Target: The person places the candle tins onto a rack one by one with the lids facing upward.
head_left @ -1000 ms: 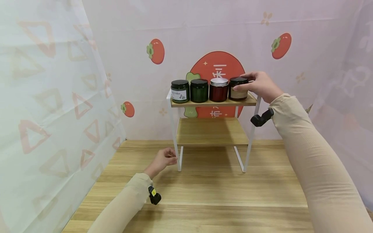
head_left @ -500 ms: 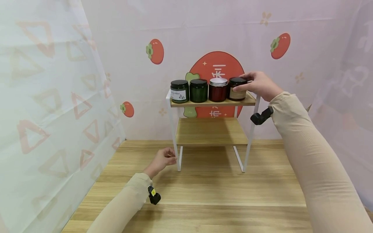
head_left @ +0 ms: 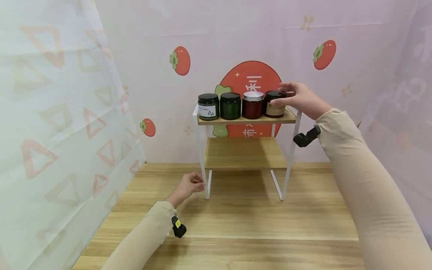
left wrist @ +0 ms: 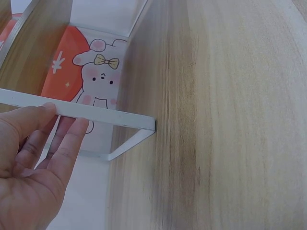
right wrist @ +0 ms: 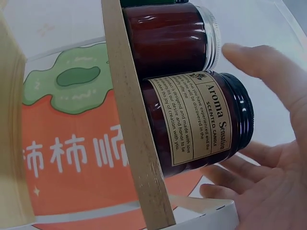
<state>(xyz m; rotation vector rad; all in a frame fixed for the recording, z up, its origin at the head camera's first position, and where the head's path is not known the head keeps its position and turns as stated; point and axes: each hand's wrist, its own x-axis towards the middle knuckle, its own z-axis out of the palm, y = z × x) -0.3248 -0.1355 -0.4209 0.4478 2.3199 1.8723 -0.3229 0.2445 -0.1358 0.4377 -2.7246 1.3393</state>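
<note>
Several lidded candle jars stand in a row on the top board of a two-tier white-framed rack (head_left: 245, 120). The rightmost is a dark amber scented candle jar (right wrist: 196, 124) with a tan label and black lid. My right hand (head_left: 303, 100) is around it; in the right wrist view its fingers lie behind the jar, while the thumb (right wrist: 259, 60) is extended, apart from the labelled jar. Beside it stands a red jar (head_left: 253, 105) with a silver lid. My left hand (left wrist: 43, 158) pinches the rack's front left leg (left wrist: 105, 115) low down, between thumb and fingertips.
Left of the red jar are a green jar (head_left: 230, 106) with a black lid and a green jar with a white label (head_left: 208, 107). The rack's lower board (head_left: 245, 152) sits above the wooden table (head_left: 236, 225). A printed fabric backdrop (head_left: 152, 45) hangs behind.
The amber jar has slid very slightly left toward the red jar. My right wrist has shifted a little to the right since half a second ago. My left hand stays on the leg.
</note>
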